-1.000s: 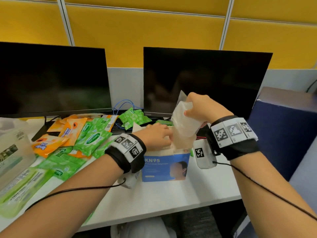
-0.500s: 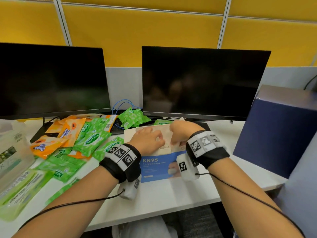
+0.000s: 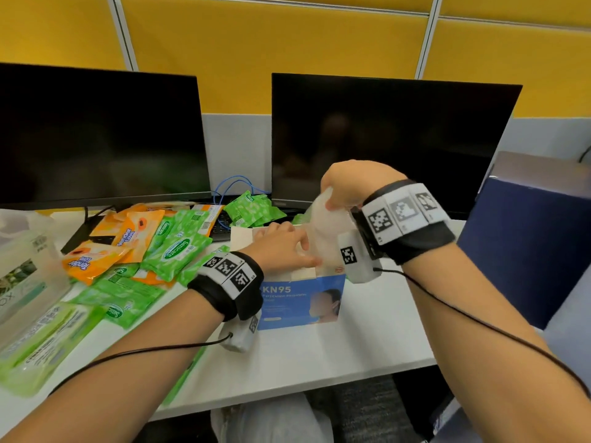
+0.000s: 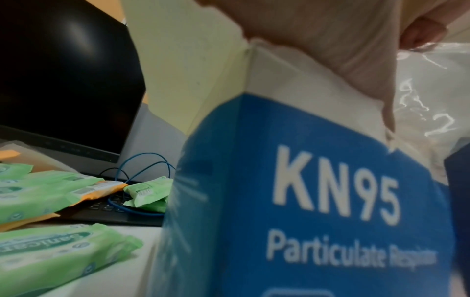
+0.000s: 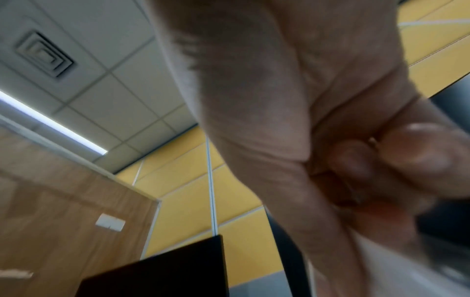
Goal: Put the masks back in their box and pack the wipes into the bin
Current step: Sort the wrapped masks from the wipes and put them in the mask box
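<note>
A blue KN95 mask box stands open at the desk's middle, seen close up in the left wrist view. My left hand lies on its open top with the fingers stretched out to the right. My right hand is raised above the box and pinches the upper end of a white plastic-wrapped mask, whose lower end reaches the box opening beside the left fingers. The wrapper shows next to my left thumb. Green wipes packs and orange ones lie in a heap to the left.
A clear plastic bin stands at the far left edge. Two dark monitors line the back, with a keyboard and blue cable under some wipes. A navy box blocks the right side. The desk's front edge runs near my forearms.
My right hand held a wrapped mask up, went down onto the box top, and has risen again pinching a wrapped mask. The left hand stayed on the box.
</note>
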A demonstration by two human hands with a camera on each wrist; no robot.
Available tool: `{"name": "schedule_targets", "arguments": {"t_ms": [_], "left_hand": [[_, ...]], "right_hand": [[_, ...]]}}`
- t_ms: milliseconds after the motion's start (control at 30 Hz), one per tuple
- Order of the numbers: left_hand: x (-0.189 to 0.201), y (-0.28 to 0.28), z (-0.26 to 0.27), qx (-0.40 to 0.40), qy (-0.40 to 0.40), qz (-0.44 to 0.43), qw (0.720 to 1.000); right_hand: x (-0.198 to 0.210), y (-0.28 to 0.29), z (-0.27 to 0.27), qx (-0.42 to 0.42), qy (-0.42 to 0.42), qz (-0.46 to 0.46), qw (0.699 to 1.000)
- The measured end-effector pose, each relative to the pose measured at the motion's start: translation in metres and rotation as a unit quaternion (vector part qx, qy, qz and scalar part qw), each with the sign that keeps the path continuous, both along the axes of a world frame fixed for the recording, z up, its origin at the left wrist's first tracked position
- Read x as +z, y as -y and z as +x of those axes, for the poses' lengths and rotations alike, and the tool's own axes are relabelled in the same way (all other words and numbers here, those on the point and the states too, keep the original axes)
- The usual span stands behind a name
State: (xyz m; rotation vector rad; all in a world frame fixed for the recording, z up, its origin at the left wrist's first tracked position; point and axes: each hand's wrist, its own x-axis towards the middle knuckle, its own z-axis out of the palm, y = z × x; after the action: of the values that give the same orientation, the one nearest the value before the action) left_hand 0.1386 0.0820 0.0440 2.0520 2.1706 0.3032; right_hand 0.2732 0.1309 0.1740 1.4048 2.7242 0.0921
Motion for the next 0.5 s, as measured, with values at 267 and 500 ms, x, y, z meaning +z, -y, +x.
{"name": "schedule_targets", "arguments": {"t_ms": [267, 500], "left_hand": [[-0.005, 0.004, -0.015, 0.032, -0.021, 0.031, 0.999], [-0.012, 0.004, -0.018, 0.075, 0.033, 0.077, 0.994]], "right_hand": [[-0.06, -0.005, -0.027, -0.006, 0.011, -0.08, 0.997], [-0.091, -0.002, -0.041, -0.024, 0.084, -0.149, 0.985]]}}
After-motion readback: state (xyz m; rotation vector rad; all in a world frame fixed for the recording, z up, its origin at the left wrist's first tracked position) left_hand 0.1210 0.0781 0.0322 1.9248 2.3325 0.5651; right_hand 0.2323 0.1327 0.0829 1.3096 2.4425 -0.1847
